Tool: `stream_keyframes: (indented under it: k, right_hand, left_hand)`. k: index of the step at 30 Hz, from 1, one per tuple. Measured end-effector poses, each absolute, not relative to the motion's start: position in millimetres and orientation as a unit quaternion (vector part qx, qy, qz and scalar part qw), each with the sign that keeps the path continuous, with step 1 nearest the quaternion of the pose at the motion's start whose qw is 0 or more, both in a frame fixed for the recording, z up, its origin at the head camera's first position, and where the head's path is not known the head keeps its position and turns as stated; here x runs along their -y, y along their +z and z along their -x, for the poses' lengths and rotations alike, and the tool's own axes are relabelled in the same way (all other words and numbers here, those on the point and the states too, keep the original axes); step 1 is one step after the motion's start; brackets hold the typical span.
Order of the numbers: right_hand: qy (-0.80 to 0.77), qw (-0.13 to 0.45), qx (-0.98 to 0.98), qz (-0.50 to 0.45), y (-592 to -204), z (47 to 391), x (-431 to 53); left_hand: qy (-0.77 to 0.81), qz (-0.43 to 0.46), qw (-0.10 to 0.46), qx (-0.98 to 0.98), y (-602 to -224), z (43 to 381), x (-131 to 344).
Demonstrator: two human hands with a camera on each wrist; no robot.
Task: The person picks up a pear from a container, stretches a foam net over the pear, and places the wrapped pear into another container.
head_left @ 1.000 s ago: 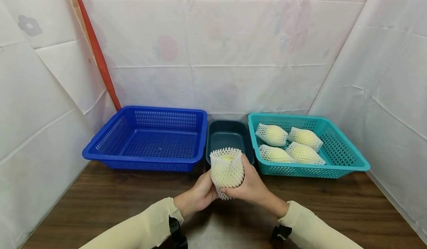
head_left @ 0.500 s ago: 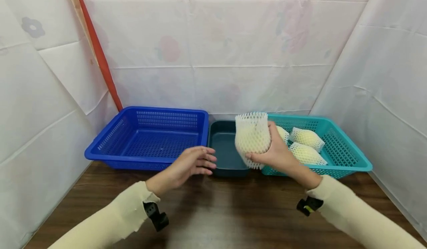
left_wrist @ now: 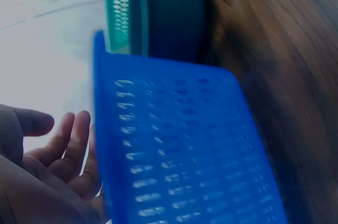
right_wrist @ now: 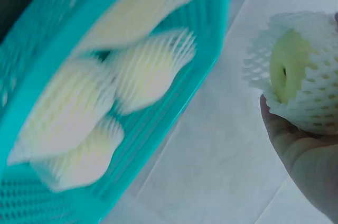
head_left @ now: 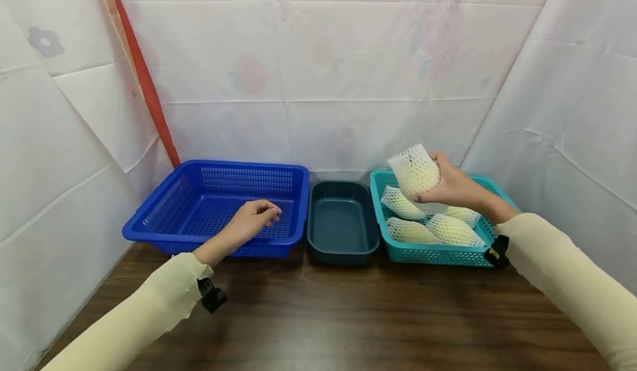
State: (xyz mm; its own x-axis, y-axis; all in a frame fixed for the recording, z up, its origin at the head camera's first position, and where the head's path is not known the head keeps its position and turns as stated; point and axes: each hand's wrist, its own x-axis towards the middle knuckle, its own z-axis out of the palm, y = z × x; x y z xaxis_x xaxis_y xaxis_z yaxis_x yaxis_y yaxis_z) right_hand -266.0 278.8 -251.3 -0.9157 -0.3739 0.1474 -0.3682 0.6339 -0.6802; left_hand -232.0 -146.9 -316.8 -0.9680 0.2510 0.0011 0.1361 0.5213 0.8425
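Note:
In the head view my right hand (head_left: 455, 186) grips a round, pale yellow fruit (head_left: 419, 178) in a white foam net sleeve, raised over the teal basket (head_left: 463, 254). The right wrist view shows the fruit's (right_wrist: 288, 71) dark hollow at the sleeve's open end; its kind, apple or pear, I cannot tell. Several similar netted fruits (head_left: 455, 230) lie in the teal basket below. Above the blue basket's (head_left: 214, 241) front right part hovers my left hand (head_left: 251, 220), fingers loosely curled, holding nothing. The left wrist view has that hand (left_wrist: 58, 176) beside the blue basket's wall.
Between the two baskets stands a dark teal tray (head_left: 343, 246) with nothing seen in it. All three containers stand along the back of the brown wooden table (head_left: 338, 310). White sheeting (head_left: 323, 72) hangs behind and at both sides, with a red strip (head_left: 144, 78) at the left.
Both hands held the netted fruit together in front of the tray. My left hand has let go and moved left over the blue basket; the right has carried the fruit rightward and up.

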Motion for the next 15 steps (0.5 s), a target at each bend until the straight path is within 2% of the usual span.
stream_keyframes:
  k: [3, 11, 15]
  right_hand:
    - [-0.353, 0.016, -0.912, 0.207, -254.8, 277.8, -286.4]
    - [-0.303, 0.050, -0.931, 0.200, -280.2, 299.4, -298.0]
    - [-0.277, 0.067, -0.941, 0.181, -294.6, 303.5, -299.6]
  left_hand:
    - [0.404, -0.135, 0.028, -0.904, -325.8, 231.1, 149.1]
    - [0.228, -0.191, -0.100, -0.950, -350.0, 227.6, 145.1]
    - [0.187, -0.203, -0.135, -0.952, -355.3, 225.0, 142.8]
